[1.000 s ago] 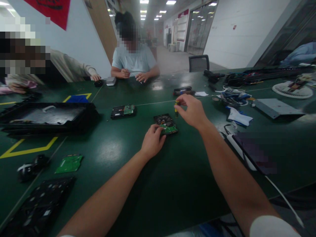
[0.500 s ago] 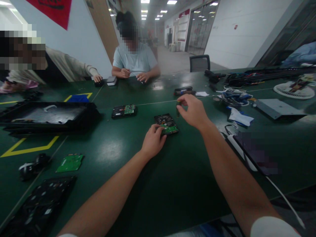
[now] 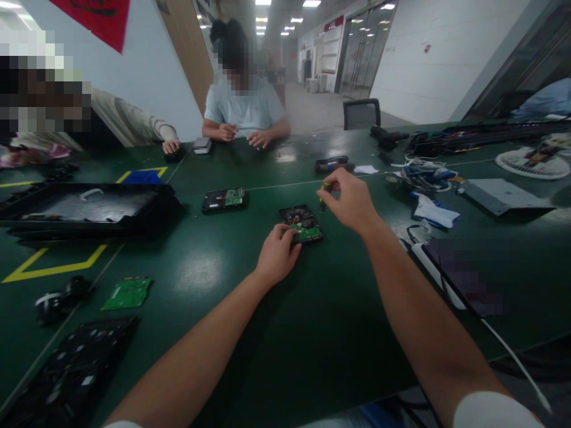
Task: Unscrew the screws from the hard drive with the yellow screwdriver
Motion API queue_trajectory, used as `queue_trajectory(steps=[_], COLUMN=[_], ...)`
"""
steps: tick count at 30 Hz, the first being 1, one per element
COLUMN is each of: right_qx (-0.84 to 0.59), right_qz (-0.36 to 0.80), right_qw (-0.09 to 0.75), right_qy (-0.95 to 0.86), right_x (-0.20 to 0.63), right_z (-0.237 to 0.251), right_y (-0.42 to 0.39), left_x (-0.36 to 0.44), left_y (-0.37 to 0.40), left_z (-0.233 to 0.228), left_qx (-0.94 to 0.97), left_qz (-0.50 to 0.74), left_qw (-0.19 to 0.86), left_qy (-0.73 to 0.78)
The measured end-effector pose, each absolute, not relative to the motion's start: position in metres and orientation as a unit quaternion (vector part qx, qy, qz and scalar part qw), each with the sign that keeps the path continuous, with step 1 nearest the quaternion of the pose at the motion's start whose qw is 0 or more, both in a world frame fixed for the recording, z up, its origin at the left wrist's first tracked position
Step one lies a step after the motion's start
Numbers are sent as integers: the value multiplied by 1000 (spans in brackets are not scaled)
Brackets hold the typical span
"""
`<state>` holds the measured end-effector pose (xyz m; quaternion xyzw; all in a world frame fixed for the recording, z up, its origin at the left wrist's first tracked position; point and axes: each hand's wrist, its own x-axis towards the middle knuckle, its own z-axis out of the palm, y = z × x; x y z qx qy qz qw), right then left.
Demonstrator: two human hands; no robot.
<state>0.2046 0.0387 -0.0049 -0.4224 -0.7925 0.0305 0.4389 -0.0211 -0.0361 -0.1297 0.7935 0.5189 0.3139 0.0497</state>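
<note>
A hard drive (image 3: 298,215) with a green circuit board lies on the green table. My left hand (image 3: 277,252) grips its near left edge, fingers curled over the board. Pinched in the fingers of my right hand (image 3: 350,199) is a small yellow-and-black screwdriver (image 3: 323,201), held nearly upright just right of the drive's far edge. Whether its tip touches anything is too small to tell. A second hard drive (image 3: 225,200) rests farther left, apart from both hands. A loose green circuit board (image 3: 128,293) is at the left.
A black tray (image 3: 111,208) and black drive parts (image 3: 71,368) occupy the left side. A phone (image 3: 459,279), a silver metal box (image 3: 504,196), tangled cables (image 3: 423,175) and a white glove (image 3: 432,211) lie right. Two people (image 3: 245,110) sit across the table.
The screwdriver has turned in my right fingers, showing more yellow on its handle. My left hand keeps its hold on the drive. A co-worker's hand at the far left has shifted slightly left.
</note>
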Motion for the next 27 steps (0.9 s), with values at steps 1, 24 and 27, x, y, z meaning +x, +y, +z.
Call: queue_trajectory(steps=[1, 24, 27], right_qx=[-423, -427, -424], right_qz=[34, 30, 39], right_qw=[438, 437, 445], right_qy=[-792, -791, -788], right_x=[205, 203, 203], right_z=[-5, -4, -6], right_y=[39, 36, 38], left_x=[-21, -21, -21], left_y=[-36, -36, -36], left_z=[-130, -129, -129], left_qx=[794, 792, 793], left_qz=[314, 317, 319], left_qw=[50, 53, 52], left_qy=[519, 519, 516])
